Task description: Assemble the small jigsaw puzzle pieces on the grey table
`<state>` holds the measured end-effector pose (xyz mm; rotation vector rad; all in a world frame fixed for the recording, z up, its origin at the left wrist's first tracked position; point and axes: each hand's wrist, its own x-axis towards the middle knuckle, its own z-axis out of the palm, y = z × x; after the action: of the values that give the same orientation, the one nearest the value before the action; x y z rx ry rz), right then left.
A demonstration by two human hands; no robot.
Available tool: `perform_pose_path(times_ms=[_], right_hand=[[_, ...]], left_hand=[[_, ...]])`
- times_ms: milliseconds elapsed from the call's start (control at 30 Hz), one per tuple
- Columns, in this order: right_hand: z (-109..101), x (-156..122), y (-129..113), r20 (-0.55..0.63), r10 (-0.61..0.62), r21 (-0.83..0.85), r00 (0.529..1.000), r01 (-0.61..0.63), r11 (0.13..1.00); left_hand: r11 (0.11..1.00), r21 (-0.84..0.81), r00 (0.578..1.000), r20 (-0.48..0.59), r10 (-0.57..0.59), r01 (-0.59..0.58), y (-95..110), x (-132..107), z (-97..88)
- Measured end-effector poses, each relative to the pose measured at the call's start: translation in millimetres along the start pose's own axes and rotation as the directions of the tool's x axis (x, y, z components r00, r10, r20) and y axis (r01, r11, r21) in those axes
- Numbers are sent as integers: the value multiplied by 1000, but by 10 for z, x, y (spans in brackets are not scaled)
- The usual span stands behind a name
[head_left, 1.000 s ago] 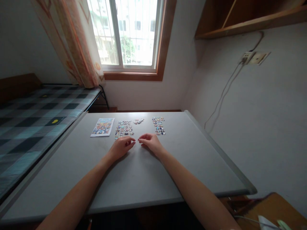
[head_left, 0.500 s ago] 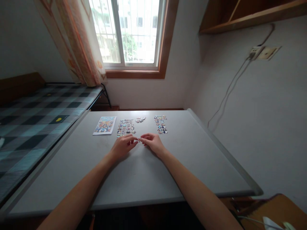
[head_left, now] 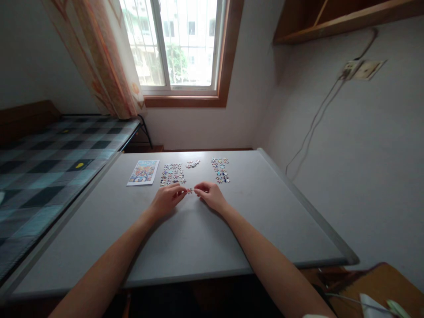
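Both my hands rest on a grey table (head_left: 198,247) with their fingertips meeting. My left hand (head_left: 167,199) and my right hand (head_left: 210,195) are each pinched on small puzzle pieces (head_left: 190,191) held between them. Just beyond my hands lie a patch of loose pieces (head_left: 172,173), a small cluster (head_left: 192,164) and a second patch (head_left: 221,169). A printed reference picture (head_left: 143,172) lies flat to the left of them.
A bed with a checked cover (head_left: 43,168) runs along the table's left edge. A window (head_left: 175,44) and curtain (head_left: 102,57) stand behind. The wall on the right carries a socket (head_left: 359,70) with a hanging cable and a wooden shelf (head_left: 331,22).
My two hands have drawn together, so their fingertips now meet on the small pieces. The view has shifted slightly.
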<state>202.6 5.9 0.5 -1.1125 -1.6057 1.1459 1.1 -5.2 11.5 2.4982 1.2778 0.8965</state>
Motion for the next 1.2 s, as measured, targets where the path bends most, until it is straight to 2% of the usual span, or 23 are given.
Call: perform_pose_path(times_ms=[267,367,800,1200], right_hand=[[38,-39,-21,-12,-151,-185,989,146,972],[60,-56,-30,-5,-168,-216,986,163,963],[74,-34,61,-2,-176,-173,984,173,970],[42,-23,27,-13,-276,-207,961,268,941]], left_hand=[[999,35,1000,14,9,-10,3,0,-12],[998,59,1000,13,7,-8,-1,2,-16],[997,77,1000,15,20,-22,3,4,-24],[1000,2,999,-32,6,-6,-56,-17,-16]])
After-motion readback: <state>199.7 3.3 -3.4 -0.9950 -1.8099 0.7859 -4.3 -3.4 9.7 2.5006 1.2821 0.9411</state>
